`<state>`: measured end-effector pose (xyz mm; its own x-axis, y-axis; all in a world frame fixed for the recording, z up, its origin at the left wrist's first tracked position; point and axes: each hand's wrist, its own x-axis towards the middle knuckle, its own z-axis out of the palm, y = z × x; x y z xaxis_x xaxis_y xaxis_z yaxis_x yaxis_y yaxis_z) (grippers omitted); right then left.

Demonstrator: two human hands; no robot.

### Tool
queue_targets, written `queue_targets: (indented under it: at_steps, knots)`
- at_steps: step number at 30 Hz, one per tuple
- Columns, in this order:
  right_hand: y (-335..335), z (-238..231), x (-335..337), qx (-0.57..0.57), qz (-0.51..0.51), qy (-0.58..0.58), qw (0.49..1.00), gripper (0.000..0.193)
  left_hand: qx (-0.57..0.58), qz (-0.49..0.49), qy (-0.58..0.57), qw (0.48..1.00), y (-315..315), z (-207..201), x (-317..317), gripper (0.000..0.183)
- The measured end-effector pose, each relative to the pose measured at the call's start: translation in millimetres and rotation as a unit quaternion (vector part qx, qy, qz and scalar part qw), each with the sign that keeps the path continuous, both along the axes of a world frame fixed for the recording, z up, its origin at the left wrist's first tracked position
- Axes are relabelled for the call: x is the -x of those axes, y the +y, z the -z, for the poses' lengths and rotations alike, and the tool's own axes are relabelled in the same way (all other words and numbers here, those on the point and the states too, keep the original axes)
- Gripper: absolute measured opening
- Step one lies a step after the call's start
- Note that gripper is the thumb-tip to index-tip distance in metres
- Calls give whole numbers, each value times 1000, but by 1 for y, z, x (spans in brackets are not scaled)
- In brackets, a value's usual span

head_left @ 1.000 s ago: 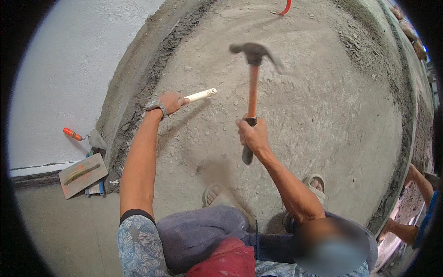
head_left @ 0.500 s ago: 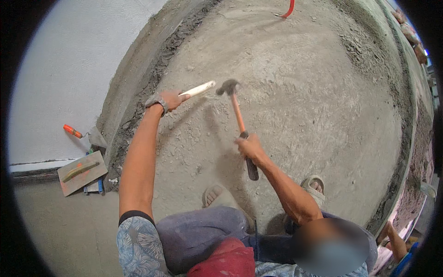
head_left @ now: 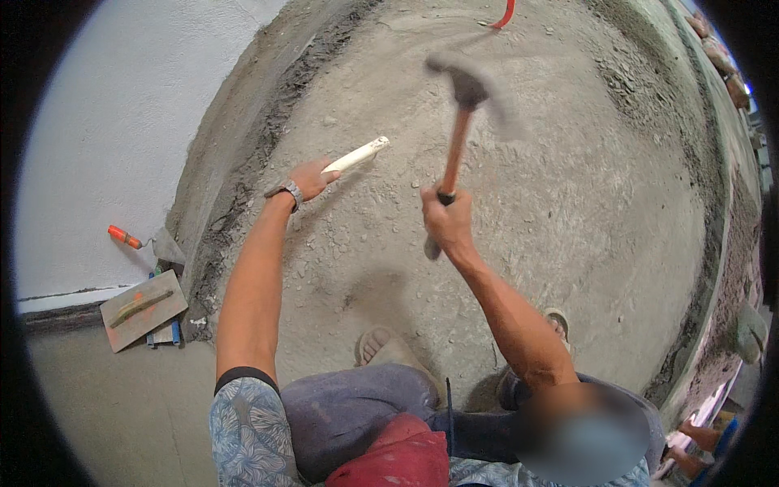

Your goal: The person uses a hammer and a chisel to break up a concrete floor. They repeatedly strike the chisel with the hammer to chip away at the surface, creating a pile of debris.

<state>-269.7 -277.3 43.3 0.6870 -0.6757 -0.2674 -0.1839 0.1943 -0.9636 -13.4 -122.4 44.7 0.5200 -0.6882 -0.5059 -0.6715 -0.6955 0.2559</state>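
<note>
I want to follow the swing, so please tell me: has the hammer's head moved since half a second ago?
Yes: the hammer's head has moved up the picture and to the right, nearer the red curved bar at the top.

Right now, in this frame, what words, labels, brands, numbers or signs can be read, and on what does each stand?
None can be read.
Hammer: head blurred, no legible lettering.
White stick: no lettering shows.
Float: orange marks, no letters to make out.
Trowel: too small to tell.
Wristband: too small to tell.
Sleeve: leafy pattern, no words visible.
</note>
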Motion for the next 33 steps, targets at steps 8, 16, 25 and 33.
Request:
queue_targets:
  at_steps: [8, 16, 25, 33]
  knots:
    - [-28, -5, 16, -96, -102, 84, 987, 23, 13, 29, -56, 998, 0, -4, 5, 47]
    - [15, 14, 0, -70, 34, -44, 996, 22, -59, 6, -42, 997, -11, -17, 9, 46]
    - [-29, -2, 12, -110, -46, 7, 993, 22, -101, 14, -61, 993, -20, -32, 14, 45]
    - [16, 34, 3, -164, -56, 85, 981, 18, -124, 35, -92, 987, -34, -30, 14, 42]
